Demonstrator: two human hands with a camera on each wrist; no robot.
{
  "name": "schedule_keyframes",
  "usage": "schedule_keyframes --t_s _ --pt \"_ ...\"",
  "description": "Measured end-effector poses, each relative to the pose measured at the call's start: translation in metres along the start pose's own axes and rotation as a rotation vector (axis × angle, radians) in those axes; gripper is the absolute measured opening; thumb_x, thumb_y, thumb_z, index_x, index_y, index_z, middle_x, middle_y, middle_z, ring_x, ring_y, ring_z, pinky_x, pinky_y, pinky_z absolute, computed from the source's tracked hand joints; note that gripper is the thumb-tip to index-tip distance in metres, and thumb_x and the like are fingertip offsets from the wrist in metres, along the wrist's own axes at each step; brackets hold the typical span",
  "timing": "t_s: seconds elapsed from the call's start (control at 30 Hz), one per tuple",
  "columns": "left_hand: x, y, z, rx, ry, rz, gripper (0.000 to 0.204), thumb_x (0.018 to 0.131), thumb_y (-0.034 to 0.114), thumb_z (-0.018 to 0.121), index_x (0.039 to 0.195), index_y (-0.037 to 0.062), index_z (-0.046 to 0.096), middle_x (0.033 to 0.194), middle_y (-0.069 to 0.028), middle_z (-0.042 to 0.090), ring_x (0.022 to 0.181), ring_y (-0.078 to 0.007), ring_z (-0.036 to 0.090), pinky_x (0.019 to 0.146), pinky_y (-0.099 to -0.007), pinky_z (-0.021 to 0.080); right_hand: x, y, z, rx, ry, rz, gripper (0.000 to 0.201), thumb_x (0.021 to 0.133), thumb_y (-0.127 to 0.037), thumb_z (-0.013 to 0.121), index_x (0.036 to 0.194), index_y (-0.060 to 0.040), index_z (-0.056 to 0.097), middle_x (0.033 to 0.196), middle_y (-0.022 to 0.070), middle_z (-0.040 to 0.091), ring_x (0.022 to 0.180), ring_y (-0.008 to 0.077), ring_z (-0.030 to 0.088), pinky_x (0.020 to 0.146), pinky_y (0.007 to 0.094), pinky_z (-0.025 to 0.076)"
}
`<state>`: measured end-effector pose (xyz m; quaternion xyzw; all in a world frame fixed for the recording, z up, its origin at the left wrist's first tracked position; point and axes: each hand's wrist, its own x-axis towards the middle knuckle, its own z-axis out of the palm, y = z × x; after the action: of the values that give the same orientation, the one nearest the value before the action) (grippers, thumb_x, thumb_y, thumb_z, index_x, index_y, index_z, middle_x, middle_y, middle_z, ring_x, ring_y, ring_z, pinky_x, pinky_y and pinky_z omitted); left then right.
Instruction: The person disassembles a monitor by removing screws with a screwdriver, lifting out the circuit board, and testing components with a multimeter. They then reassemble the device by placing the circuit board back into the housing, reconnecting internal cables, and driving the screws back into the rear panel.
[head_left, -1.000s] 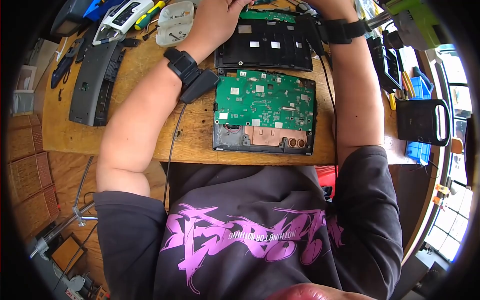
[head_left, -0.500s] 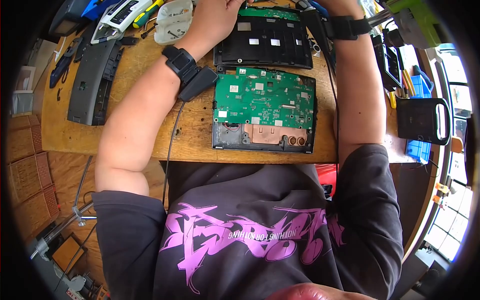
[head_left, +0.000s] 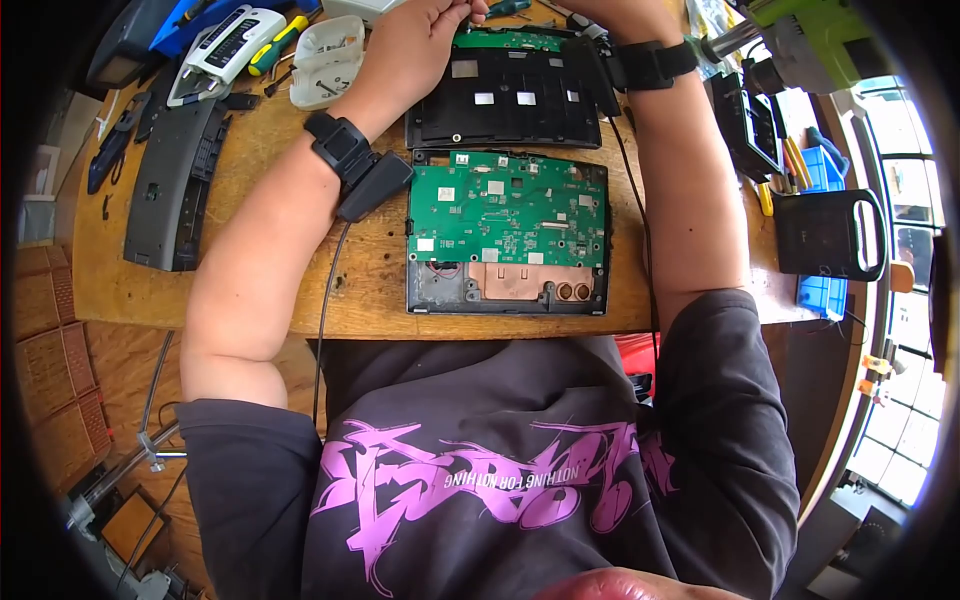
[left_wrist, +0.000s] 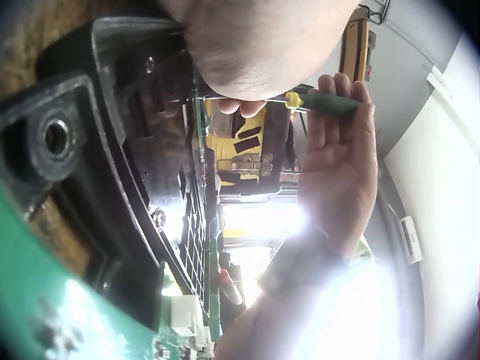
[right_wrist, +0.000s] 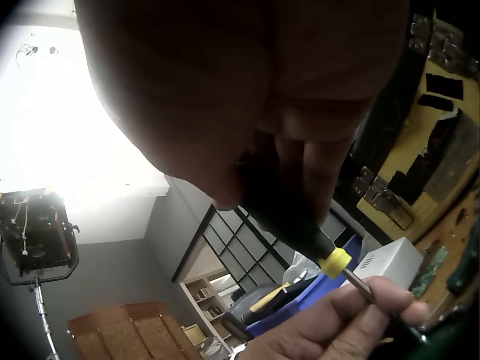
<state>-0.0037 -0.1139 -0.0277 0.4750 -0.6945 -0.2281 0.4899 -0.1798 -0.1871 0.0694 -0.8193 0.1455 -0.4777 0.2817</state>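
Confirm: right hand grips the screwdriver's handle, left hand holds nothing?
The left hand isn't free: it pinches the screwdriver's shaft, as the right wrist view shows. The right hand does grip the handle.

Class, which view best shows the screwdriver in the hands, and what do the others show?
The right wrist view: the screwdriver shows its yellow collar and shaft largest, though its handle is dark. The left wrist view shows handle and collar, shaft partly hidden; the head view, little if any.
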Motion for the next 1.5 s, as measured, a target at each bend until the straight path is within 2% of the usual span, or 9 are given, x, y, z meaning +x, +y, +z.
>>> schedule_keyframes --t_s 0.07,0.33,0.43,0.63,0.9,1.03,1.1,1.27,1.5 --pt "0.000 -0.001 0.000 0.003 0.004 0.009 0.021 0.116 0.012 0.059 0.114 -0.0024 0.074 0.100 -0.0161 0.078 0.097 -0.0281 0.076 0.090 -0.0385 0.056 -0.002 -0.006 0.003 0.096 -0.028 0.072 0.032 0.105 -0.014 0.083 0.128 0.0085 0.079 0.101 0.0081 0.083 0.092 0.0069 0.072 0.079 0.0259 0.059" --pt "-0.001 0.005 -0.002 0.051 -0.012 0.013 0.022 0.116 0.014 0.058 0.115 -0.0015 0.074 0.103 -0.0181 0.079 0.102 -0.0331 0.077 0.092 -0.0412 0.057 -0.004 -0.074 0.006 -0.550 0.046 0.261 0.030 0.104 -0.017 0.085 0.116 0.0102 0.081 0.098 0.0093 0.085 0.088 0.0102 0.075 0.079 0.0280 0.061" --pt "0.000 0.004 -0.001 0.084 -0.025 0.024 0.022 0.116 0.014 0.057 0.114 -0.0010 0.073 0.104 -0.0178 0.079 0.103 -0.0333 0.077 0.093 -0.0409 0.057 0.000 -0.017 -0.002 0.019 0.049 0.096 0.032 0.108 -0.018 0.081 0.123 0.0103 0.080 0.105 0.0079 0.085 0.093 0.0102 0.076 0.082 0.0271 0.062" --pt "-0.002 0.004 -0.002 0.031 -0.022 -0.005 0.022 0.116 0.014 0.056 0.115 -0.0010 0.073 0.104 -0.0177 0.079 0.104 -0.0328 0.077 0.093 -0.0404 0.057 -0.001 -0.025 -0.002 -0.003 -0.007 0.253 0.029 0.109 -0.015 0.080 0.125 0.0094 0.080 0.105 0.0061 0.084 0.092 0.0086 0.075 0.082 0.0250 0.062" --pt "-0.002 0.004 -0.003 0.003 -0.036 -0.012 0.022 0.116 0.014 0.057 0.115 -0.0017 0.073 0.104 -0.0177 0.080 0.103 -0.0329 0.078 0.093 -0.0409 0.057 0.000 -0.069 0.001 -0.529 0.036 0.351 0.032 0.101 -0.021 0.088 0.113 0.0081 0.079 0.095 0.0115 0.083 0.085 0.0127 0.076 0.079 0.0291 0.062" --pt "-0.002 0.004 -0.003 0.021 -0.014 0.041 0.023 0.116 0.014 0.058 0.114 -0.0019 0.074 0.106 -0.0195 0.079 0.103 -0.0365 0.077 0.092 -0.0422 0.057 -0.001 -0.039 -0.004 -0.301 0.049 0.162 0.030 0.107 -0.018 0.080 0.122 0.0079 0.078 0.107 0.0127 0.084 0.095 0.0140 0.077 0.087 0.0294 0.062" --pt "-0.003 0.006 -0.005 0.057 -0.013 0.073 0.023 0.116 0.014 0.058 0.112 -0.0019 0.074 0.107 -0.0211 0.079 0.104 -0.0398 0.077 0.091 -0.0437 0.058 0.001 -0.035 -0.014 -0.134 -0.167 0.137 0.028 0.112 -0.012 0.070 0.131 0.0075 0.077 0.117 0.0129 0.084 0.107 0.0149 0.076 0.096 0.0300 0.061" --pt "-0.003 0.000 -0.004 0.065 -0.006 0.054 0.023 0.116 0.013 0.058 0.113 -0.0012 0.075 0.108 -0.0222 0.079 0.105 -0.0419 0.076 0.091 -0.0464 0.057 -0.001 -0.035 -0.019 0.267 -0.206 0.317 0.041 0.117 -0.006 0.061 0.155 0.0084 0.062 0.146 0.0162 0.074 0.125 0.0198 0.074 0.106 0.0329 0.061" --pt "-0.006 -0.007 -0.003 0.010 0.033 0.093 0.023 0.115 0.014 0.057 0.112 -0.0009 0.074 0.107 -0.0237 0.078 0.104 -0.0444 0.075 0.090 -0.0480 0.057 0.001 -0.028 -0.017 0.010 -0.199 0.316 0.037 0.116 -0.004 0.064 0.151 0.0078 0.064 0.136 0.0118 0.078 0.127 0.0161 0.073 0.111 0.0317 0.060"
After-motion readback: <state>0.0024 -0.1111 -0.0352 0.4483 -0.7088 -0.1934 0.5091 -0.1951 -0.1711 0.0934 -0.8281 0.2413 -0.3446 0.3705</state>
